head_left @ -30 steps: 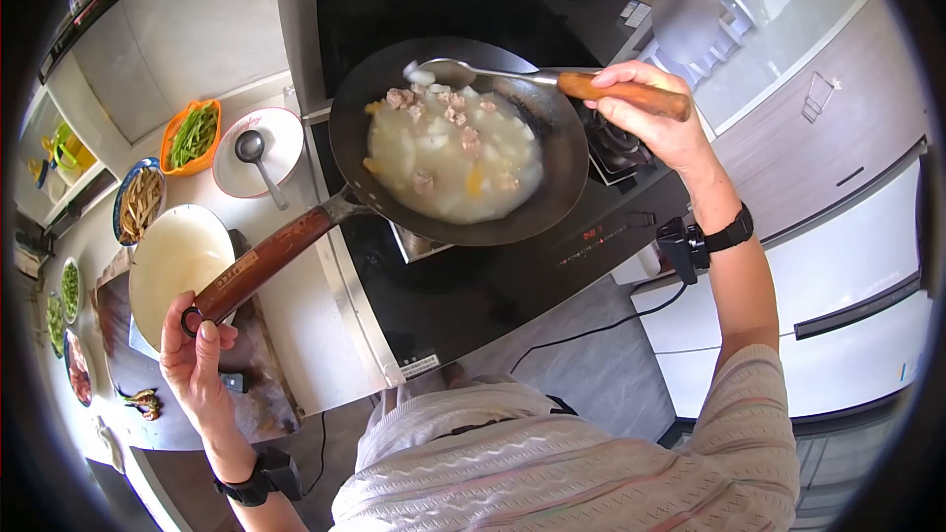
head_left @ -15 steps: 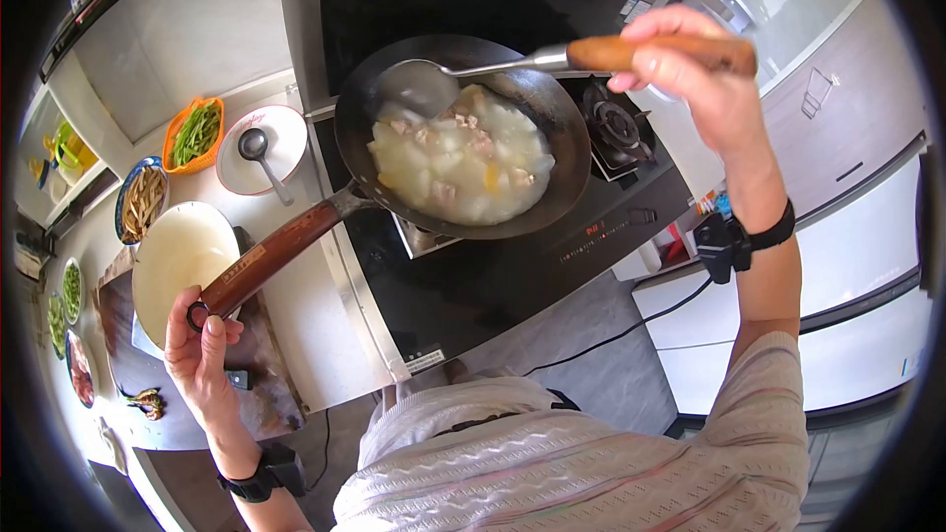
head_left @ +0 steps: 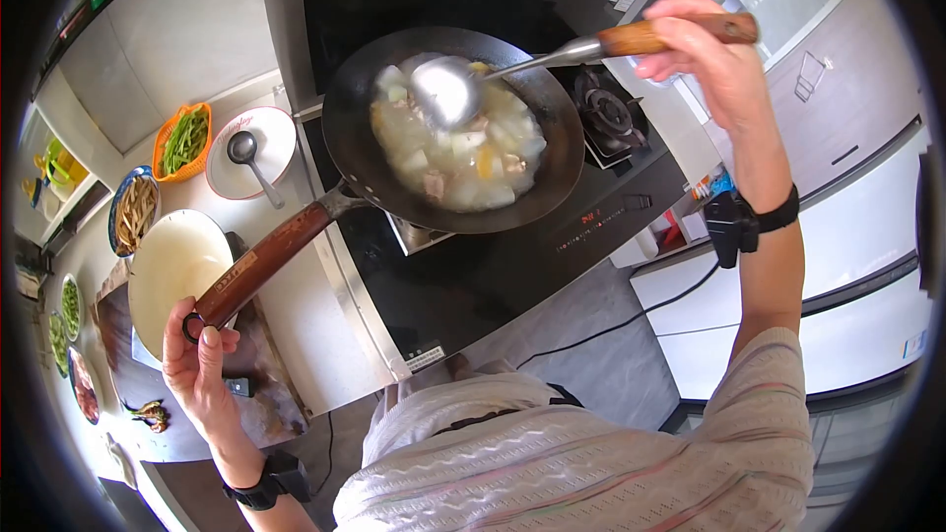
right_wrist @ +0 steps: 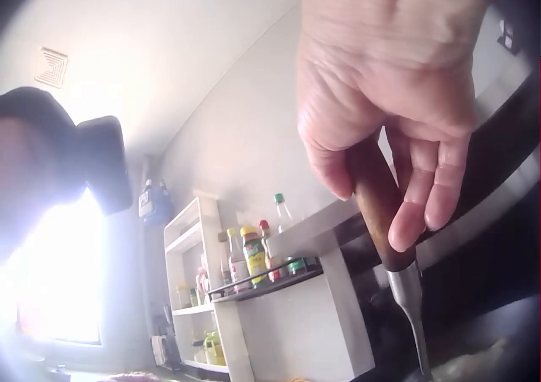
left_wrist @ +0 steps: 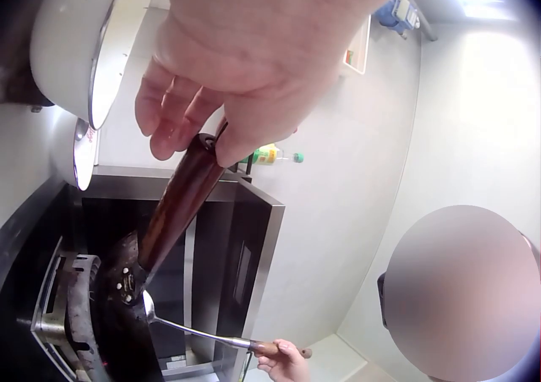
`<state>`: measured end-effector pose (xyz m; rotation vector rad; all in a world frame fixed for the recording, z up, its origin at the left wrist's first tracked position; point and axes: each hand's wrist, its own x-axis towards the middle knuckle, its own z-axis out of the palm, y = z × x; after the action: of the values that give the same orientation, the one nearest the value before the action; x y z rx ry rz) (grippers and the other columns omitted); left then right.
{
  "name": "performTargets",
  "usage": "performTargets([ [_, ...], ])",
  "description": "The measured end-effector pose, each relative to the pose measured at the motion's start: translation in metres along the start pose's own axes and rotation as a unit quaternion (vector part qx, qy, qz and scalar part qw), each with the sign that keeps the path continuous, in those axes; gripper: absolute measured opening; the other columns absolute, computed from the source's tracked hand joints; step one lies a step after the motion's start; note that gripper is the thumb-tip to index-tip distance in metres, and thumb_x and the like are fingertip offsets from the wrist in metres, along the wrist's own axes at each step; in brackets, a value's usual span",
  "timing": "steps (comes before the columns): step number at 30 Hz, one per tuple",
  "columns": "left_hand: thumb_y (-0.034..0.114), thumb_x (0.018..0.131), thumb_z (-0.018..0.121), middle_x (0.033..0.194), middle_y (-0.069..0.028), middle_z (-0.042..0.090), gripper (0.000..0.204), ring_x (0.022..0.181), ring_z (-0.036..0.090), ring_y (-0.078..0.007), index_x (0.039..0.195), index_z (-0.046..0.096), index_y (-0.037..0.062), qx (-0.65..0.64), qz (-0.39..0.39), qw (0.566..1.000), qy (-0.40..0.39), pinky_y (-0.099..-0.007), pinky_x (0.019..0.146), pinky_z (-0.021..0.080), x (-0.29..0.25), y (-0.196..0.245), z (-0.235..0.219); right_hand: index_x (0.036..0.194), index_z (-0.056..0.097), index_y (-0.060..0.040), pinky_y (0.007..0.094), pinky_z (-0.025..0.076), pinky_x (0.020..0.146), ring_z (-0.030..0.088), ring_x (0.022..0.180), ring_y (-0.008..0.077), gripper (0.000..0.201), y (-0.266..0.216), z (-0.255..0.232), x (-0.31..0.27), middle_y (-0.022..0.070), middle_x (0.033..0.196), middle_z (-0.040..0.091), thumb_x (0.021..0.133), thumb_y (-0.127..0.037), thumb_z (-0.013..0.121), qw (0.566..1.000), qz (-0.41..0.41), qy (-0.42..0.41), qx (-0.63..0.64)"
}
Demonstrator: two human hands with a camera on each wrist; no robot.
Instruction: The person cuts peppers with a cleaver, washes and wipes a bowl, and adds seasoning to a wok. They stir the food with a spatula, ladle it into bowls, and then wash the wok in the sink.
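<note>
A dark wok (head_left: 345, 153) with pale broth, white chunks and bits of meat (head_left: 434, 184) stands over the cooktop. The left hand (head_left: 200, 374) pinches the end of its brown handle (head_left: 266, 261) between thumb and fingers; the left wrist view shows this hand (left_wrist: 254, 61) at the handle's tip (left_wrist: 182, 196). Up at the right, the right hand (head_left: 724, 64) grips the wooden handle of a metal ladle (head_left: 448, 94), whose shiny bowl is over the broth. In the right wrist view the right hand (right_wrist: 389, 86) has thumb and fingers round that wooden handle (right_wrist: 376, 204).
Left of the cooktop (head_left: 394, 305) are a cream pot (head_left: 163, 266), a white plate (head_left: 222, 177) with a spoon, an orange basket of green vegetables (head_left: 185, 143), and several small dishes. A second burner (head_left: 608, 113) lies right of the wok. A cable (head_left: 641, 312) hangs below the right wrist.
The right hand has moved up and right with the ladle. The ladle's bowl swung from the wok's far edge to over the broth. The left hand keeps its hold on the handle.
</note>
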<state>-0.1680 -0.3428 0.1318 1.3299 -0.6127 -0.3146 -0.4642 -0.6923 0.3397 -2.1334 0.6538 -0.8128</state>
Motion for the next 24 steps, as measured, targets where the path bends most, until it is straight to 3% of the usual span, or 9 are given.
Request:
performTargets([
  [2,0.008,0.081,0.065,0.084,-0.0009,0.054,0.036,0.066,0.056,-0.0098,0.114,0.055,0.0,-0.002,-0.002,1.0,0.007,-0.021,0.062,0.045,-0.001,0.001,0.001,0.094,0.062,-0.0021,0.0205,0.05,0.053,0.065,0.061,0.0141,0.02,0.005,-0.02,-0.006,0.0075,0.078,0.065,0.081,-0.018,0.062,0.996,-0.01,0.085,-0.022],
  [3,0.008,0.081,0.065,0.084,-0.0008,0.054,0.036,0.066,0.056,-0.0098,0.115,0.055,0.0,-0.001,-0.002,1.0,0.008,-0.021,0.062,0.045,-0.001,0.001,0.001,0.099,0.057,0.0001,0.0242,0.052,0.059,0.066,0.065,0.0178,0.021,0.009,-0.026,-0.008,0.0112,0.082,0.064,0.084,-0.015,0.058,0.993,0.012,0.102,-0.052],
  [6,0.009,0.081,0.065,0.084,-0.0008,0.054,0.037,0.065,0.057,-0.0098,0.115,0.055,-0.0001,0.005,0.003,1.0,0.005,-0.0209,0.062,0.045,0.0,0.0,0.0,0.099,0.057,-0.0003,0.0234,0.051,0.059,0.066,0.066,0.0173,0.022,0.038,-0.028,-0.014,0.0103,0.082,0.063,0.084,-0.016,0.059,0.987,0.035,0.147,-0.058],
  [7,0.009,0.081,0.065,0.085,-0.0007,0.054,0.037,0.065,0.057,-0.0098,0.115,0.055,-0.0002,0.009,0.006,1.0,0.004,-0.0209,0.061,0.045,0.0,-0.001,-0.001,0.092,0.06,0.0,0.0219,0.049,0.053,0.065,0.062,0.0154,0.02,0.047,-0.023,-0.017,0.0068,0.079,0.064,0.081,-0.016,0.062,0.984,0.029,0.17,-0.035],
  [12,0.009,0.081,0.066,0.087,-0.0012,0.054,0.038,0.065,0.057,-0.0098,0.116,0.054,-0.0003,0.01,0.005,1.0,0.005,-0.0212,0.061,0.045,-0.001,-0.005,-0.005,0.094,0.057,0.0008,0.0224,0.049,0.053,0.065,0.061,0.0172,0.021,0.074,-0.002,-0.032,0.0091,0.078,0.063,0.081,-0.016,0.062,0.978,0.11,0.16,0.081],
  [15,0.01,0.081,0.066,0.088,-0.0014,0.054,0.039,0.066,0.057,-0.0098,0.117,0.054,-0.0003,0.01,0.004,1.0,0.004,-0.0213,0.061,0.045,-0.001,-0.005,-0.004,0.093,0.057,0.0011,0.0229,0.049,0.054,0.065,0.061,0.018,0.02,0.07,0.004,-0.037,0.0092,0.078,0.063,0.081,-0.015,0.061,0.975,0.115,0.155,0.112],
  [18,0.01,0.081,0.066,0.089,-0.0016,0.055,0.04,0.066,0.057,-0.0101,0.117,0.053,-0.0001,0.01,0.002,1.0,0.006,-0.0213,0.061,0.045,-0.001,-0.006,-0.005,0.092,0.059,0.0006,0.0227,0.049,0.057,0.065,0.064,0.0175,0.017,0.054,0.003,-0.036,0.0089,0.078,0.063,0.081,-0.012,0.061,0.983,0.078,0.143,0.085],
  [21,0.01,0.08,0.066,0.09,-0.0018,0.055,0.043,0.066,0.057,-0.0105,0.119,0.051,-0.0002,0.005,-0.001,1.0,0.009,-0.0215,0.061,0.045,-0.002,-0.005,-0.005,0.091,0.061,0.0,0.0225,0.05,0.067,0.064,0.073,0.014,0.012,0.046,0.016,-0.034,0.0079,0.083,0.063,0.079,-0.003,0.061,0.995,-0.008,0.1,0.001],
  [24,0.01,0.08,0.066,0.09,-0.0032,0.057,0.047,0.066,0.058,-0.0111,0.122,0.048,-0.0007,-0.019,0.004,1.0,0.002,-0.0219,0.062,0.045,-0.004,-0.001,-0.002,0.092,0.061,-0.0021,0.0249,0.049,0.069,0.061,0.078,0.0139,0.016,0.04,0.04,-0.036,0.006,0.087,0.063,0.076,-0.001,0.063,0.984,-0.09,0.039,-0.147],
])
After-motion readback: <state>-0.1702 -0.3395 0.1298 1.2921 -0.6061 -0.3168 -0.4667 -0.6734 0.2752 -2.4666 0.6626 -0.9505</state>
